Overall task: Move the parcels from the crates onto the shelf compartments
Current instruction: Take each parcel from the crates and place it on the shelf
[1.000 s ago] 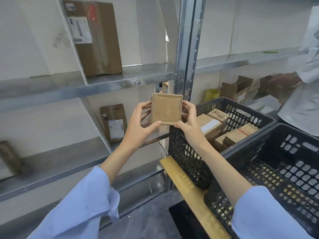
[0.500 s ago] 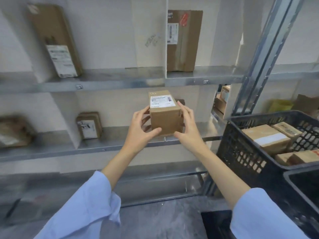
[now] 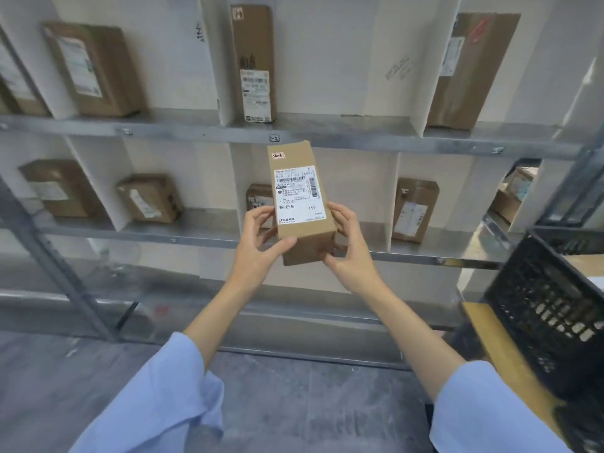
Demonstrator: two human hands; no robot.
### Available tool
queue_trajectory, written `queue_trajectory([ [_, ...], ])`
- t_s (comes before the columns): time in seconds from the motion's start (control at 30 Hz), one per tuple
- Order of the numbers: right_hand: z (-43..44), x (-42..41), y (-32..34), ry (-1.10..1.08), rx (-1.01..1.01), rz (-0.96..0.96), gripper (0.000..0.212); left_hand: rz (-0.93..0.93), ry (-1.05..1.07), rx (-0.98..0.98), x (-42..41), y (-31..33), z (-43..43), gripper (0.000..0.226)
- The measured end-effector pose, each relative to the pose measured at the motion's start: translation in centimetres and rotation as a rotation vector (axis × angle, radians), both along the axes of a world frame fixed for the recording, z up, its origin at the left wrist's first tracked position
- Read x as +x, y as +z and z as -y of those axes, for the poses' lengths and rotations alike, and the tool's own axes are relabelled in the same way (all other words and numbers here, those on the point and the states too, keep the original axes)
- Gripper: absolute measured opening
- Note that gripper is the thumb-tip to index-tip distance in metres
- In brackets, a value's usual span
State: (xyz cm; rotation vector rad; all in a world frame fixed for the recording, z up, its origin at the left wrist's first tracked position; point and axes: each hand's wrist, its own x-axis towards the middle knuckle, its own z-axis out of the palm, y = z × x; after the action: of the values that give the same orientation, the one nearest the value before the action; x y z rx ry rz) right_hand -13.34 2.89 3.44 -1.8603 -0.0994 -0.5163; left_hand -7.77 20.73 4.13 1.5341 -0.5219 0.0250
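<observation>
I hold a brown cardboard parcel (image 3: 299, 178) in front of the metal shelf (image 3: 359, 138), its white shipping label and a small "2-1" sticker facing me. My left hand (image 3: 260, 243) grips its lower left side and my right hand (image 3: 349, 246) grips its lower right side. The parcel hangs in the air before the middle compartment of the second shelf level, partly hiding a small parcel (image 3: 258, 199) standing there. A black plastic crate (image 3: 549, 302) sits at the right edge on a wooden stand.
White dividers split both shelf levels into compartments, each holding a brown parcel: upper ones (image 3: 94, 68), (image 3: 253, 60), (image 3: 470, 70), lower ones (image 3: 57, 188), (image 3: 150, 197), (image 3: 413, 210). A steel upright (image 3: 585, 171) stands at the right. Grey floor lies below.
My view has swung left from the crates to the shelf. Both hands have tilted the parcel so its labelled face now points at me.
</observation>
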Motion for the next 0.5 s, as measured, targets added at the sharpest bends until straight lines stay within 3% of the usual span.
queue_trajectory([
  [0.2, -5.2, -0.4, -0.3, 0.060, -0.002, -0.008, 0.074, 0.012, 0.004, 0.036, -0.7, -0.1, -5.7, 0.083],
  [0.3, -7.1, -0.5, -0.2, 0.086, -0.051, -0.001, 0.086, 0.027, 0.004, 0.084, -0.9, -0.2, -8.1, 0.092],
  [0.5, -9.7, -0.3, 0.0, 0.138, -0.158, -0.052, 0.107, 0.075, 0.046, 0.061, -1.5, 0.1, -11.1, 0.087],
])
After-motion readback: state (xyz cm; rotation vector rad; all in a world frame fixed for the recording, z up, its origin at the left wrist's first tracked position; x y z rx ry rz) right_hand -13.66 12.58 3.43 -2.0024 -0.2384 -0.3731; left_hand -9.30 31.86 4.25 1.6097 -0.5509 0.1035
